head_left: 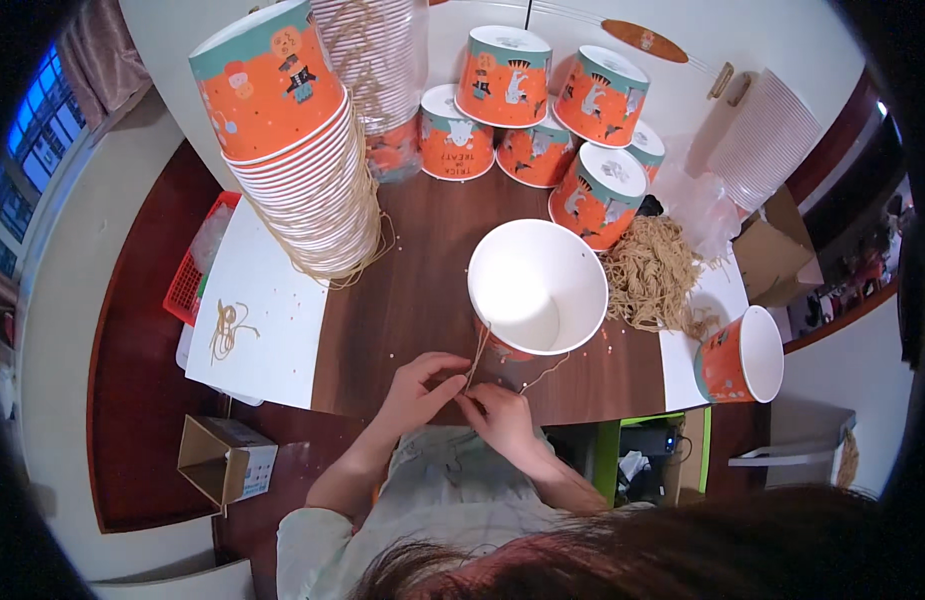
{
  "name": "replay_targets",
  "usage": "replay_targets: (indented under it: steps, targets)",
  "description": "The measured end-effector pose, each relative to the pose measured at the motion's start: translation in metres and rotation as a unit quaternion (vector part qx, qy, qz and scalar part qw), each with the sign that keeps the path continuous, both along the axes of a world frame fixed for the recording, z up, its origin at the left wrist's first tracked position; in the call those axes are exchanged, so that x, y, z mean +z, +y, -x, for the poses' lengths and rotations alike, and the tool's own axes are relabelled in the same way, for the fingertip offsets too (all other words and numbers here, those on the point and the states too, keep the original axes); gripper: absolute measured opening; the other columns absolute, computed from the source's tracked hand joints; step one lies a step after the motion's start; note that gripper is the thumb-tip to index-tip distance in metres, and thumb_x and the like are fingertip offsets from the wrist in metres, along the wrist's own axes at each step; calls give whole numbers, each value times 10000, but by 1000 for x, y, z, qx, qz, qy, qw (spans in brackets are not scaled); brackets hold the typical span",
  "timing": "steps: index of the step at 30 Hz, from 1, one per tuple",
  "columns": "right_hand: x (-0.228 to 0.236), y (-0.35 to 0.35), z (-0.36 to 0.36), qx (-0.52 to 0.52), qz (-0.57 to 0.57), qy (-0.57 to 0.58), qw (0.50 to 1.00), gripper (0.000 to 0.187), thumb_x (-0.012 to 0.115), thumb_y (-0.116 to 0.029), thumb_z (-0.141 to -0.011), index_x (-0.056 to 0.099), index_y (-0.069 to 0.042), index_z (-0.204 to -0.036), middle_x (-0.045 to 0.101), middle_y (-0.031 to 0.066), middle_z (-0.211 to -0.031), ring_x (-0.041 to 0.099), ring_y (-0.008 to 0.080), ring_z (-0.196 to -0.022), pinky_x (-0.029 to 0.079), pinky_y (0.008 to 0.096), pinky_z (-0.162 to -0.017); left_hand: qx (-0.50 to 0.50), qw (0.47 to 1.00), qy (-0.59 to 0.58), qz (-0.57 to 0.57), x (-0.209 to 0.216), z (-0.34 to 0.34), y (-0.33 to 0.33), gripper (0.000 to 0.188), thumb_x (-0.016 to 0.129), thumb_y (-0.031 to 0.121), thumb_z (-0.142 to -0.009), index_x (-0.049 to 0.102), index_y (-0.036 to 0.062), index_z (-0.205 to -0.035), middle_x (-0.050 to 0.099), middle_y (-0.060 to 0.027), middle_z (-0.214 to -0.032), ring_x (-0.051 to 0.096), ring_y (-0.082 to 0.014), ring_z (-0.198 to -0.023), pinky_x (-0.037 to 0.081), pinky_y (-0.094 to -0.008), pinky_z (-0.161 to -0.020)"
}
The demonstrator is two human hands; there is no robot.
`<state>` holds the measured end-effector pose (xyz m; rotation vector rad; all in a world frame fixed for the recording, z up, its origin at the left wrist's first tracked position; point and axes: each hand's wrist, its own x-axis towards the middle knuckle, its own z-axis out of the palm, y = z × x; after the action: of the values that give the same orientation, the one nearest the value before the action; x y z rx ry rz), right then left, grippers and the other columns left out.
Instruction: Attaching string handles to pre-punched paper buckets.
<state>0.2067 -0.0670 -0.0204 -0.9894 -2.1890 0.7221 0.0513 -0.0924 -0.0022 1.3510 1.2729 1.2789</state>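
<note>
A white-lined paper bucket (538, 285) stands upright near the table's front edge, its open mouth facing up. Tan string (478, 352) runs from its near side down to my fingers. My left hand (420, 390) pinches this string between thumb and forefinger. Close against it, my right hand (500, 414) has its fingertips pressed together on the string's lower end. Another length of string (545, 373) trails from the bucket's front right toward my right hand. The exact fingertip grip is too small to make out.
A tall stack of orange buckets (300, 190) wound with string rises at the left. Upturned buckets (504, 78) are piled at the back. A heap of tan string (654, 272) lies right of the bucket. One bucket (739, 356) lies tipped at the right edge. Loose string (231, 330) lies left.
</note>
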Motion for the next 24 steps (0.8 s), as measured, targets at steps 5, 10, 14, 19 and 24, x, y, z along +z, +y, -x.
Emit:
replay_targets:
  steps: [5, 10, 14, 19, 24]
  targets:
    - [-2, -5, -4, 3, -35, 9, 999, 107, 610, -164, -725, 575, -63, -730, 567, 82, -642, 583, 255, -586, 467, 358, -507, -14, 997, -73, 13, -14, -12, 0, 142, 558, 33, -798, 591, -33, -920, 591, -73, -880, 549, -118, -830, 444, -226, -682]
    - [0, -10, -6, 38, -68, -29, 997, 80, 583, -144, -711, 540, -79, -697, 521, 74, -581, 553, 251, -527, 442, 379, -464, -9, 995, -85, 57, -17, -15, -3, 103, 571, 64, -806, 595, -9, -874, 592, -41, -884, 544, -81, -779, 456, -211, -641]
    - [-3, -16, -3, 135, -115, -83, 981, 57, 537, -130, -690, 519, -78, -681, 519, 69, -577, 544, 251, -516, 435, 382, -456, 14, 975, -182, 126, -6, -19, -2, 82, 554, 50, -806, 594, -9, -848, 595, -43, -804, 535, -99, -725, 421, -211, -654]
    - [-11, -31, 1, 211, -96, -91, 968, 54, 519, -126, -683, 511, -73, -686, 543, 81, -612, 572, 266, -571, 450, 379, -480, -7, 967, -241, 84, 16, -16, 11, 96, 548, 80, -822, 594, 1, -853, 605, -31, -781, 535, -80, -728, 413, -205, -677]
    - [-4, -30, -2, 223, -73, -121, 965, 50, 514, -121, -687, 515, -73, -696, 569, 97, -651, 592, 279, -621, 464, 379, -501, -23, 967, -243, 69, 19, -16, 15, 96, 556, 85, -821, 595, 3, -850, 606, -26, -785, 534, -74, -730, 411, -201, -675]
